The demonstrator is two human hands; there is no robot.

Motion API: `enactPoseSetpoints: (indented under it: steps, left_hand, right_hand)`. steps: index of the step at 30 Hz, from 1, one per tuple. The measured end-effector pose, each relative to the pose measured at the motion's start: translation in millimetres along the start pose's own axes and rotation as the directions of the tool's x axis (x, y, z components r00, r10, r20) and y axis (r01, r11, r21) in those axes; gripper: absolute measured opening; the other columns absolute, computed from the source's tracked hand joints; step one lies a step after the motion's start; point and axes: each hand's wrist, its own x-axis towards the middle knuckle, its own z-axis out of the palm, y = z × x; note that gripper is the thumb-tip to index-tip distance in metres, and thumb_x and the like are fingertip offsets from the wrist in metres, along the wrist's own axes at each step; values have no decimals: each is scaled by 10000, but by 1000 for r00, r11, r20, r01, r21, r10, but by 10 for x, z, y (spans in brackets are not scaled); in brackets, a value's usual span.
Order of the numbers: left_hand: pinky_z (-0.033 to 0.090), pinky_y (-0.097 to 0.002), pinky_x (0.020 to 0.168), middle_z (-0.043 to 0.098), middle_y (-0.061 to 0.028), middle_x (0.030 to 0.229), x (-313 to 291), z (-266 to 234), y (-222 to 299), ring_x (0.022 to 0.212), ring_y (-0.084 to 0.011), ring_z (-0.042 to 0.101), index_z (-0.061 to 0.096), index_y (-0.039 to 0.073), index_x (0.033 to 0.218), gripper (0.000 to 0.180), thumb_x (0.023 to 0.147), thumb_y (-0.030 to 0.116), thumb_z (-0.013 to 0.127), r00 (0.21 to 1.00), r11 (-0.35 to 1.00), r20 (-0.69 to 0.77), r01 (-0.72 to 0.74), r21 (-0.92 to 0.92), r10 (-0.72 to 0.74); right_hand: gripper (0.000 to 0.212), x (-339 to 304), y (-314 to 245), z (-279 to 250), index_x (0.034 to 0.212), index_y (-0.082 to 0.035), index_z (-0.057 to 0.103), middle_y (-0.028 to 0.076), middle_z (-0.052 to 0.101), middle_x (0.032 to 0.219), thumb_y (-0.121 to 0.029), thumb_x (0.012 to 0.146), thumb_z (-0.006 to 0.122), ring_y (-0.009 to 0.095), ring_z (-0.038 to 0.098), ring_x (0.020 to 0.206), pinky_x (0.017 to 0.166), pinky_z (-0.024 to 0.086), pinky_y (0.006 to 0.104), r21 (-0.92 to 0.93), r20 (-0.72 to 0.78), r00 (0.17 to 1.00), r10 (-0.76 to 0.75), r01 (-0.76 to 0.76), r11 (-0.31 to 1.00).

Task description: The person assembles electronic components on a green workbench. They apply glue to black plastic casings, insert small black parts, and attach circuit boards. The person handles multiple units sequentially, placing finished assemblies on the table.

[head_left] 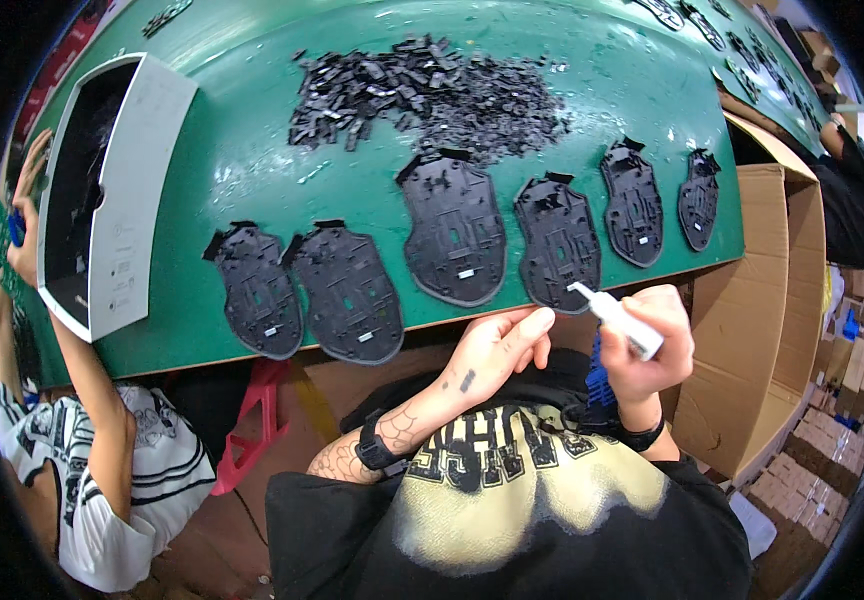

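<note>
My right hand [652,345] grips a small white squeeze bottle [629,325]. Its thin nozzle points up and left, over the lower edge of a black moulded plastic panel [560,245]. At the table's front edge, just below that panel, is my left hand [500,352]. Its thumb is stretched out, the fingers are loosely curled, and nothing shows in them. Other rounded black panels lie in a row: a large one [455,235] just left, two overlapping ones [350,295] farther left, and smaller ones [634,210] at right. Each has black flaps at its far end.
A heap of small black pieces [422,95] lies at the table's [232,170] far middle. A white box [132,220] stands at left, beside a co-worker's hand [24,235]. An open cardboard box [742,320] adjoins the right edge. A pink stool [252,430] is lower left.
</note>
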Motion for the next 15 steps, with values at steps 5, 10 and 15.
enactPoseSetpoints:
  steps: [5, 10, 15]
  left_hand:
    - [351, -199, 524, 581, -6, 644, 110, 73, -77, 547, -42, 431, 636, 29, 866, 405, 982, 386, 485, 999, 999, 12, 37, 25, -37]
    - [343, -203, 522, 571, 0, 621, 87, 133, 5, 546, -46, 433, 602, 50, 714, 443, 987, 377, 478, 997, 998, -51, 56, 11, -56]
    - [342, -207, 524, 562, 0, 607, 70, 148, 45, 542, -51, 431, 611, 52, 701, 462, 993, 377, 460, 999, 999, -46, 17, 28, -16]
  right_hand:
    - [333, -70, 3, 20, 920, -31, 643, 57, 587, 675, -46, 624, 794, 209, 565, 576, 535, 465, 292, -23, 17, 1000, -13, 14, 1000]
    - [352, -49, 7, 45, 938, -47, 645, 47, 593, 672, -50, 623, 804, 197, 569, 578, 537, 468, 285, -26, 42, 999, -14, 15, 1000]
    - [348, -35, 24, 44, 928, -59, 655, 41, 598, 673, -48, 617, 811, 199, 580, 582, 544, 477, 286, -22, 49, 999, -15, 16, 1000]
